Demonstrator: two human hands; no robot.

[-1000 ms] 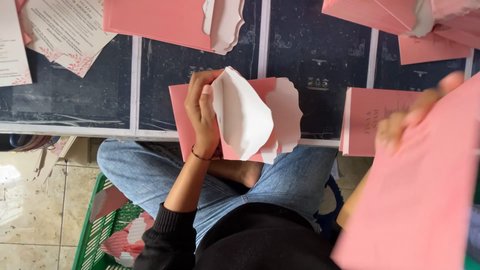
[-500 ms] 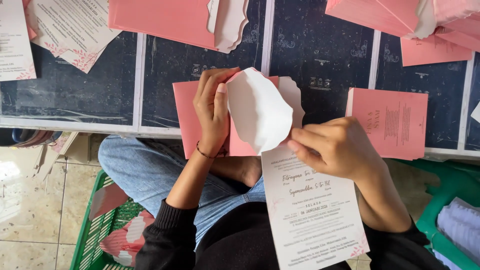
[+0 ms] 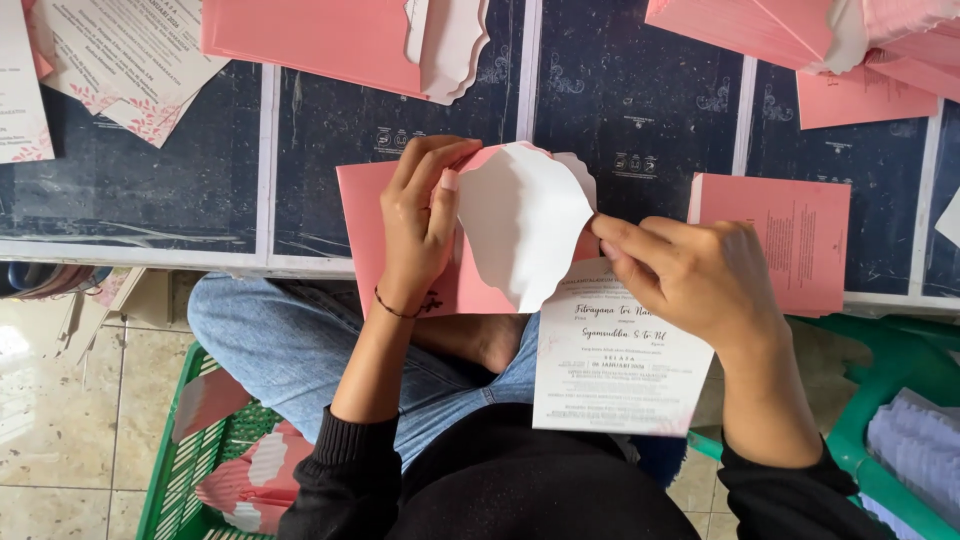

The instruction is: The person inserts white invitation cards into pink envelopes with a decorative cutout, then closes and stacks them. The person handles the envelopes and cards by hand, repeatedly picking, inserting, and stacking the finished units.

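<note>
Since the earlier frame, the right hand (image 3: 700,275) is bringing the printed card (image 3: 620,360) up to the pink envelope (image 3: 400,240) at the table's (image 3: 150,250) near edge. Its fingers are pinching the card's top, long axis pointing into the mouth; the left hand (image 3: 420,220) is pressing the white flap (image 3: 520,230) open.

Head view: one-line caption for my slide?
Left hand holds open pink envelope while right hand slides in printed card.

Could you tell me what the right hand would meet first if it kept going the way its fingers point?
Probably the white scalloped flap of the pink envelope; the right hand points left toward it.

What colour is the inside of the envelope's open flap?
White; the scalloped flap shows white inside, while the envelope is pink. Seen in the head view.
</note>
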